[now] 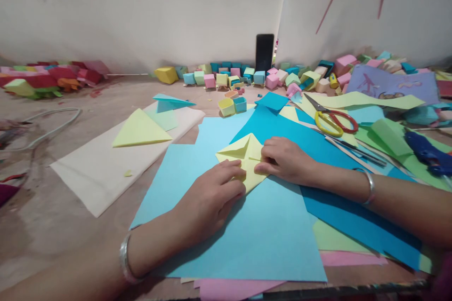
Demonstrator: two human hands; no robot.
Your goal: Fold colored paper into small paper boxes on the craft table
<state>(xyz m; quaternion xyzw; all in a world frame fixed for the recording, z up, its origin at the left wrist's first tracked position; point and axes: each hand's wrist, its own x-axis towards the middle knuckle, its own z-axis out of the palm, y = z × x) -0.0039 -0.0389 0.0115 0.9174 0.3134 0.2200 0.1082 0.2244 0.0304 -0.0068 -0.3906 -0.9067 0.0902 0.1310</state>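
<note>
A pale yellow paper (254,179), folded into a small square with a raised pointed flap, lies on a light blue sheet (268,235). On its lower left side rest the fingers of my left hand (212,193), spread a little and pressing down; its thumb is hidden. My right hand (287,160) is closed at the paper's right corner, thumb and bent fingers pinching its edge. Silver bangles circle both wrists. Beyond the hands, a yellow folded triangle (141,129) sits on a white sheet (95,174) to the left.
Scissors (330,117) with yellow and red handles lie on paper strips at the right, near a blue glue gun (425,150). A phone (264,51) leans on the wall behind several small paper boxes (228,106). A white cable (58,127) curls at left.
</note>
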